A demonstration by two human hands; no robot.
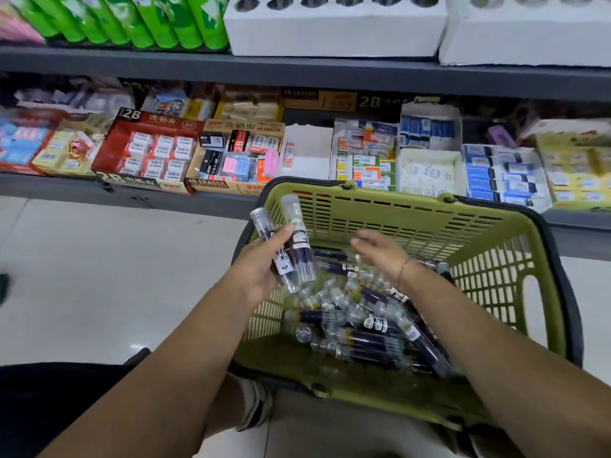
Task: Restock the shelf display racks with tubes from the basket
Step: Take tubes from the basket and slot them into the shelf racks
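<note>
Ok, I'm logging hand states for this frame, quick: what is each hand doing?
Left hand: grips two tubes.
Right hand: open over the basket, holding nothing.

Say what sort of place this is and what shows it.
Most likely a stationery shop aisle: boxed erasers fill the shelf, white display racks with holes sit above, and a green shopping basket holds tubes.

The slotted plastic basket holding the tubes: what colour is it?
The slotted plastic basket is olive green; the head view shows it best.
</note>
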